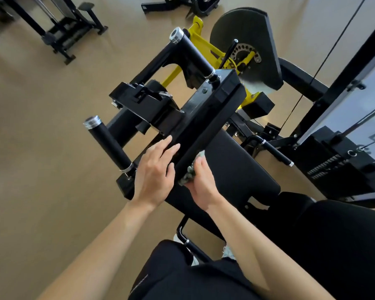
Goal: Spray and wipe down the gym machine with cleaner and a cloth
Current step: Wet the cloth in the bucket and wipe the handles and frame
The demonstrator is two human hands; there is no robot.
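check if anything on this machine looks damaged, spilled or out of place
Nothing looks broken or spilled. The one oddity is a pale smeared patch on the lower edge of the round black metal cover, near the yellow steel frame; wear, residue or glare, I cannot tell. The right hand holds the crumpled grey cloth elsewhere.

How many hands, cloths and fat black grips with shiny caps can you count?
hands: 2, left hand and right hand
cloth: 1
capped grips: 2, top grip and left grip
total: 5
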